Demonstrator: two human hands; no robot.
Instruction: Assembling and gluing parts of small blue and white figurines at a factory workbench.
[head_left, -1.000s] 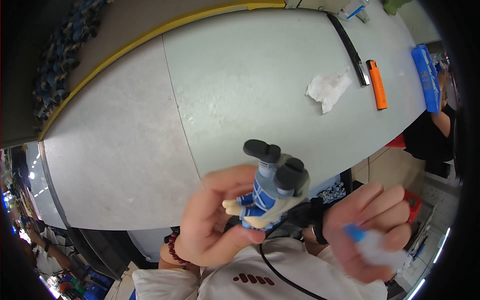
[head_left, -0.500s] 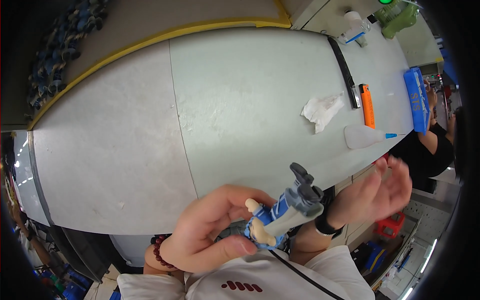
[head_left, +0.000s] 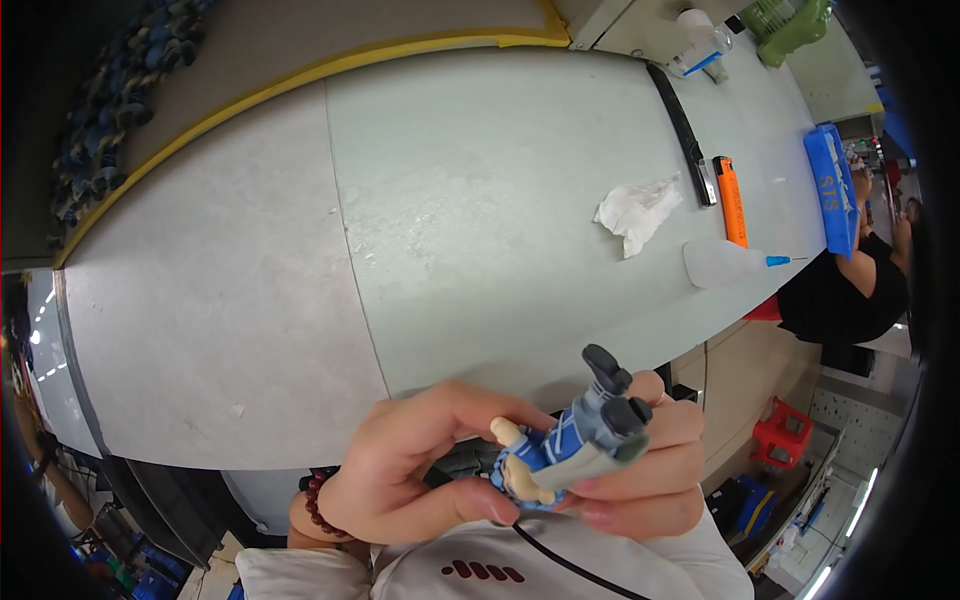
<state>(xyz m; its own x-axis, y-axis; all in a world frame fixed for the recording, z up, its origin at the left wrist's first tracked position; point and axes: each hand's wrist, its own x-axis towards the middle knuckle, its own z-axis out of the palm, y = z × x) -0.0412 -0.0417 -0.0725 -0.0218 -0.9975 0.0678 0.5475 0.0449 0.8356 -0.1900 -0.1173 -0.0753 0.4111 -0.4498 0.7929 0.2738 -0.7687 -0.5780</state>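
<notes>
- Beyond the far left rim of the table [head_left: 220, 250] lies a heap of small blue figures [head_left: 130, 100].
- A yellow strip [head_left: 330, 68] follows the table's far edge; from there the grey surface spreads broad and flat to the near edge, crossed by one thin seam [head_left: 350, 250].
- At the table's near edge, the left hand [head_left: 420, 470] is half curled, thumb and fingers closing on the head end of a figurine [head_left: 570, 440].
- The figurine is upside down and tilted, dark shoes raised, in front of the table's near edge.
- To its right, by the same edge, the right hand [head_left: 655, 480] is curled with fingers bent against the figurine's grey side; its thumb cannot be made out.
- A crumpled tissue [head_left: 640, 210] lies on the table's right half, with a wide stretch of surface to its left.
- A black tool [head_left: 685, 135] runs from near the table's far edge toward an orange tool [head_left: 732, 205].
- A squeeze bottle [head_left: 720, 263] lies near the table's right edge, its needle pointing at that edge.
- A blue tray [head_left: 830, 190] sits along the table's right edge.
</notes>
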